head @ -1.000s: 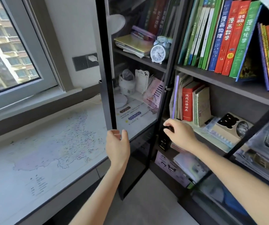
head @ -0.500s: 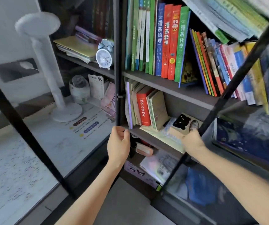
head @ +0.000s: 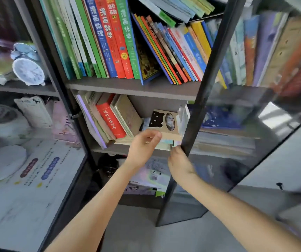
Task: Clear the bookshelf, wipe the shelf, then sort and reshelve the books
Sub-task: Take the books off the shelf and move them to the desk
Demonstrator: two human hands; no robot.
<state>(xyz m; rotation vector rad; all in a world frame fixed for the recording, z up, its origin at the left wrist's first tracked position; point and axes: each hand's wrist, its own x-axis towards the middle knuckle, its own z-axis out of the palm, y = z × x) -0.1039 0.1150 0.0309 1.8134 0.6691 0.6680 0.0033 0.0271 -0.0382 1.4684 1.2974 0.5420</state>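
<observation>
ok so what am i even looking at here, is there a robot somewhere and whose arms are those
No robot: those are a person's bare arms, filmed by a camera worn on the head, looking down. The right hand grips the edge of a glass door. The left hand reaches to the flat stack on the middle shelf; blur hides whether it pinches anything. Books fill the shelves; a clock stands behind the other door.

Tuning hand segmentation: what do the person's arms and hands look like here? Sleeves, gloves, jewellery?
The left forearm and right forearm are bare to the picture's edge, with no sleeves in view. The left hand and right hand are ungloved. No watch, bracelet or ring shows, though the right hand is slightly blurred.
</observation>
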